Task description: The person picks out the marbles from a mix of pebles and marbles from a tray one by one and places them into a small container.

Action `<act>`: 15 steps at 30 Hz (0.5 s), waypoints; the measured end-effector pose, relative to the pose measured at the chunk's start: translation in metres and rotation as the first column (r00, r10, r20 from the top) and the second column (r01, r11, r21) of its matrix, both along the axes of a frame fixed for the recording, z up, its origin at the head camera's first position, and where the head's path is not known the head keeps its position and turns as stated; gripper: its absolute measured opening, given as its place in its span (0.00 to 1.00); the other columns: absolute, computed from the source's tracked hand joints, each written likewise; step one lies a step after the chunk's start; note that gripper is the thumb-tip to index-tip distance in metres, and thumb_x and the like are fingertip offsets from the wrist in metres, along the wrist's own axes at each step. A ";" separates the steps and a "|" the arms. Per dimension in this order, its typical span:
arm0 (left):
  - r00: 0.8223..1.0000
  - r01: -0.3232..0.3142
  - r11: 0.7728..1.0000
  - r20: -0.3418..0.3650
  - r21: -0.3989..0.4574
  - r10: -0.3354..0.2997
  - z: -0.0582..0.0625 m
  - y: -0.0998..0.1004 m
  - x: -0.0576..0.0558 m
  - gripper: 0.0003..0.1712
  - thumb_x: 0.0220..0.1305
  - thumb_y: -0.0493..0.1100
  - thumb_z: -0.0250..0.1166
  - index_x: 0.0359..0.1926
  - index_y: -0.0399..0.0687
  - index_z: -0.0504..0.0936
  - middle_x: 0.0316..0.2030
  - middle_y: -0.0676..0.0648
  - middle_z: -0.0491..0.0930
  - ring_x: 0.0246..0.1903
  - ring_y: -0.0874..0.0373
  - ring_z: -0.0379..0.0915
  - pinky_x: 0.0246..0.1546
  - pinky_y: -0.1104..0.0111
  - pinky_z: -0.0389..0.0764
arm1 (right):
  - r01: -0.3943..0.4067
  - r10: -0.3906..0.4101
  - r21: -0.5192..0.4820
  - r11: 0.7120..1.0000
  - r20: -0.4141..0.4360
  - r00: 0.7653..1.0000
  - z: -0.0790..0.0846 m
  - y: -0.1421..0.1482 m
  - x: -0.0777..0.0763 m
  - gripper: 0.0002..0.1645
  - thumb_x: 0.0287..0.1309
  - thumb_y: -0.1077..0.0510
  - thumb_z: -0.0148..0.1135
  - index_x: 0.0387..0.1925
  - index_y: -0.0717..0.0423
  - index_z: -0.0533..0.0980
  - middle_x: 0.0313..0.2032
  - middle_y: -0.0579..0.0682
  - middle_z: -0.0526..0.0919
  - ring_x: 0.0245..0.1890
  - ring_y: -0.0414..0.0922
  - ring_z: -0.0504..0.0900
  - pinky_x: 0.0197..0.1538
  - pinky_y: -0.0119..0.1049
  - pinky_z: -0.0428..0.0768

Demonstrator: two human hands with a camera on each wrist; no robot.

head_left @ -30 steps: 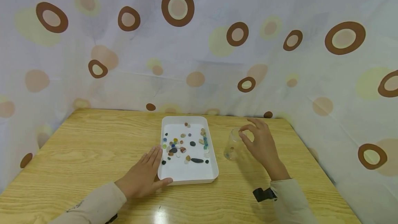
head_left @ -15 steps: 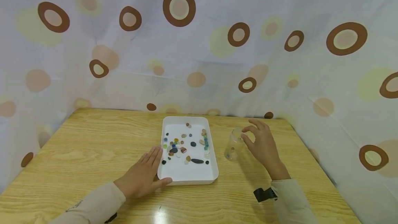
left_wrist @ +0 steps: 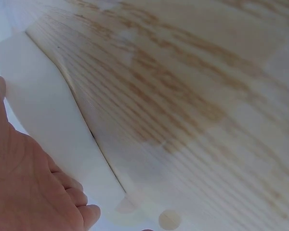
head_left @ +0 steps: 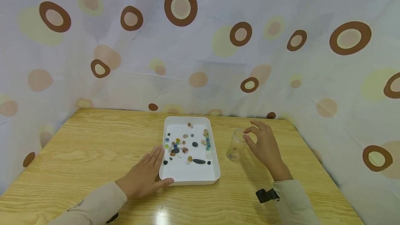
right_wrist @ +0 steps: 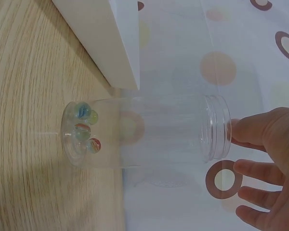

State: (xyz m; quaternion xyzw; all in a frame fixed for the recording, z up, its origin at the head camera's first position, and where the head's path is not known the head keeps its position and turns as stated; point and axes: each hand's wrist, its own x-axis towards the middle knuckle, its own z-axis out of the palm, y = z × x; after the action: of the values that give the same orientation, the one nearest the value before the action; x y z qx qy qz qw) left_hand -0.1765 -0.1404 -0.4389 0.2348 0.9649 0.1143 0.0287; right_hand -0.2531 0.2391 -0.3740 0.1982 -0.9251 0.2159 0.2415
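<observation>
My left hand (head_left: pixel 140 178) lies along the left side of a white tray (head_left: pixel 189 176), fingers extended and thumb at its front edge. Marbles and pebbles are spread over the tray floor, among them a long dark pebble (head_left: pixel 199 161) and a striped reddish-brown stone (head_left: pixel 185 150). To the tray's right stands a clear jar (right_wrist: pixel 159 132) with a threaded mouth. Several glass marbles (right_wrist: pixel 82 132) rest at its bottom. At the jar's mouth is my right hand (head_left: pixel 264 145), thumb and index fingertip slightly apart with nothing visible between them; its other fingers are extended.
The wooden table (head_left: pixel 103 141) reaches back to a pale curtain (head_left: pixel 140 89) printed with brown rings, which also runs along both sides. Blue-green marbles (head_left: pixel 207 144) line the tray's right wall.
A small marble pinched by my right hand over the jar has left the fingers and dropped inside. Thumb and index finger have parted slightly. My left hand stays at the tray.
</observation>
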 end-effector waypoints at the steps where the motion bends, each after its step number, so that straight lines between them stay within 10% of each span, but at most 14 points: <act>1: 1.000 -0.001 1.000 -0.001 -0.001 0.001 0.000 0.000 0.000 0.58 0.63 0.77 0.40 0.73 0.32 0.45 0.74 0.35 0.41 0.73 0.42 0.36 0.71 0.50 0.48 | 0.000 0.000 0.002 1.000 0.002 1.000 0.000 0.000 0.000 0.07 0.57 0.60 0.67 0.36 0.61 0.82 0.59 0.63 0.73 0.62 0.65 0.65 0.58 0.63 0.67; 15: 1.000 0.000 1.000 0.004 -0.007 0.000 0.000 0.000 0.000 0.58 0.63 0.77 0.40 0.73 0.32 0.45 0.74 0.35 0.41 0.73 0.43 0.36 0.70 0.49 0.49 | -0.013 0.013 0.004 1.000 -0.020 1.000 0.005 -0.003 0.000 0.07 0.57 0.61 0.67 0.36 0.60 0.82 0.58 0.63 0.74 0.60 0.65 0.66 0.57 0.63 0.68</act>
State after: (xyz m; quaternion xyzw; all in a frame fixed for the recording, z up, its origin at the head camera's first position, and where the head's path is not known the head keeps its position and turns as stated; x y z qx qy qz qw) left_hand -0.1766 -0.1405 -0.4389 0.2343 0.9652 0.1116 0.0315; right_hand -0.2530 0.2358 -0.3691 0.2070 -0.9216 0.2137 0.2491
